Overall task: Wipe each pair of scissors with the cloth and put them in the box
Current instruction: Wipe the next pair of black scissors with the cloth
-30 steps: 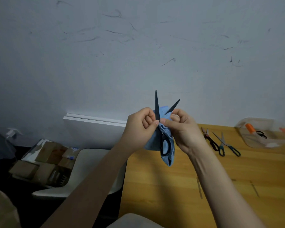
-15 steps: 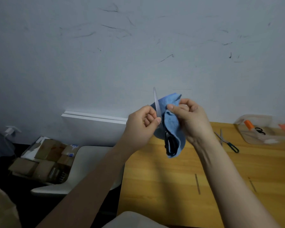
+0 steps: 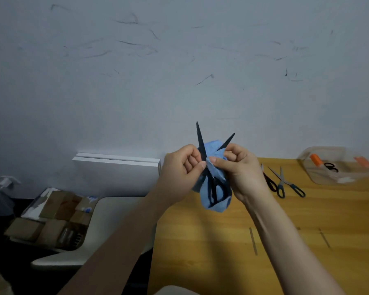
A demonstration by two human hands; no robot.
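I hold black scissors (image 3: 201,141) upright over the table's left edge, blades spread and pointing up, black handles hanging below. My left hand (image 3: 180,171) pinches the left blade near the pivot. My right hand (image 3: 241,171) grips the blue cloth (image 3: 214,201), which wraps the right blade and drapes behind the handles. On the wooden table (image 3: 285,241) to the right lie black-handled scissors (image 3: 268,179) and teal-handled scissors (image 3: 285,184). The clear plastic box (image 3: 337,167) with orange clips stands at the far right, with black scissors (image 3: 330,167) inside.
A white chair (image 3: 94,231) stands left of the table, with an open cardboard box (image 3: 49,220) of packages beyond it. White boards (image 3: 117,167) lean on the scuffed grey wall. Tape marks (image 3: 252,241) cross the table near me.
Half a second ago the cloth covered the right blade up to its tip. My right hand has slid the cloth down, so both blade tips stick out again.
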